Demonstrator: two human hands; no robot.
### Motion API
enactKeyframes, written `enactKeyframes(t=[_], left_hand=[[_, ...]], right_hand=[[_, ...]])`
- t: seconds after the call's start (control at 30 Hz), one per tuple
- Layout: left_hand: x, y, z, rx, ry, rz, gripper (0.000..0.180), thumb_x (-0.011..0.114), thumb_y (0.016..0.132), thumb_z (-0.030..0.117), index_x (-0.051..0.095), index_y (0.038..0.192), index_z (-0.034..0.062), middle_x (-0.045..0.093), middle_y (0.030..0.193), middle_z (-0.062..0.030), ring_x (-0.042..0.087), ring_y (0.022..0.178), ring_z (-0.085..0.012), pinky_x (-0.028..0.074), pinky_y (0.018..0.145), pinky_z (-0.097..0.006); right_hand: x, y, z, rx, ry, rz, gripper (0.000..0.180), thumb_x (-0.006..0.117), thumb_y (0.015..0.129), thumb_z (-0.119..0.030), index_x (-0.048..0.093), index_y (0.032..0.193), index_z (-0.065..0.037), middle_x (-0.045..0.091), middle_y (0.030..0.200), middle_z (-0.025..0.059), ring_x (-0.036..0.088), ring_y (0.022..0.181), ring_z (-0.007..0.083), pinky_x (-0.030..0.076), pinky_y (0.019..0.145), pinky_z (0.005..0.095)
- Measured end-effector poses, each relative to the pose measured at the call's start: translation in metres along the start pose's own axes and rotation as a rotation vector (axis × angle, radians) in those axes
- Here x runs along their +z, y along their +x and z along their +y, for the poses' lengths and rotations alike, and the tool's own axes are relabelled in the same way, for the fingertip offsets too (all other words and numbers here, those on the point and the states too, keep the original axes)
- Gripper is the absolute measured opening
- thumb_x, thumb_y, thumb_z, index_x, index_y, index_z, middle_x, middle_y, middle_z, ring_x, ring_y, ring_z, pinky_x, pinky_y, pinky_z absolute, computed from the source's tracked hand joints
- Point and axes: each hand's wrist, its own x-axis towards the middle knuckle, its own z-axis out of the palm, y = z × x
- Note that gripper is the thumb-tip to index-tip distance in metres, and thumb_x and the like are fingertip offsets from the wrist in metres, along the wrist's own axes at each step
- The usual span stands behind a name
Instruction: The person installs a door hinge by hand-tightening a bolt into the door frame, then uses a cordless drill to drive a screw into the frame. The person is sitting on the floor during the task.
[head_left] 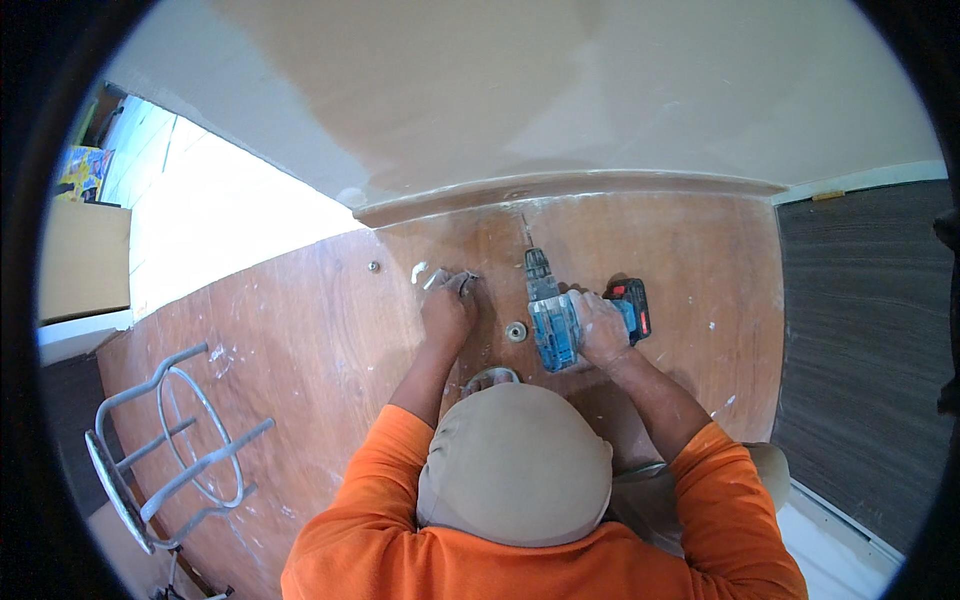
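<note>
My right hand (604, 330) is wrapped round the grip of a blue cordless drill (553, 326), which has a black chuck and a black-and-red battery pack. Its thin bit (527, 230) points away from me, toward the foot of the wall. To the left of the drill, my left hand (450, 302) is low over the floor with fingers and thumb pinched together. Whatever lies between them is too small to make out. Beside those fingers is a small white lump (419, 271). A round metal piece (516, 331) with a central hole rests between my hands.
A brown skirting board (590, 184) runs along the pale wall (500, 90) ahead. On the wood-look floor (300, 330) at left lies a tipped metal-legged stool (190, 450). Another small metal part (374, 266) sits left of my left hand. A dark panel (870, 330) stands at right.
</note>
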Motion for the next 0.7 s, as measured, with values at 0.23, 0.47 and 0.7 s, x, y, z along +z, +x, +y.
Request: enactKeyframes(t=[0.23,0.47,0.7], left_hand=[[0.001,0.009,-0.006,-0.088,-0.539,-0.028,0.023,0.068,0.091,0.021,0.073,0.105,0.003,0.069,0.091,-0.0098,0.064,0.073,-0.0231,0.049,0.066,-0.035],[-0.018,-0.004,-0.005,-0.188,-0.848,-0.221,0.025,0.068,0.095,0.022,0.071,0.11,0.0017,0.061,0.083,0.0021,0.052,0.065,-0.0082,0.041,0.058,-0.024],[-0.002,0.019,0.012,-0.317,-1.125,-0.36,0.034,0.066,0.096,0.023,0.066,0.12,-0.0005,0.064,0.09,-0.0037,0.058,0.075,-0.0105,0.051,0.064,-0.027]], right_hand=[[0.004,-0.003,0.004,0.064,0.015,-0.009,0.053,0.066,0.077,-0.009,0.049,0.126,-0.001,0.059,0.102,0.0193,0.061,0.101,0.038,0.049,0.086,0.047],[0.006,-0.002,0.005,0.032,0.023,-0.007,0.053,0.068,0.078,-0.014,0.049,0.126,0.0,0.06,0.102,0.0188,0.061,0.1,0.0374,0.049,0.085,0.0464],[0.005,-0.003,0.005,0.026,0.03,-0.031,0.052,0.06,0.081,-0.007,0.048,0.13,0.002,0.059,0.106,0.0198,0.061,0.102,0.0365,0.049,0.088,0.0463]])
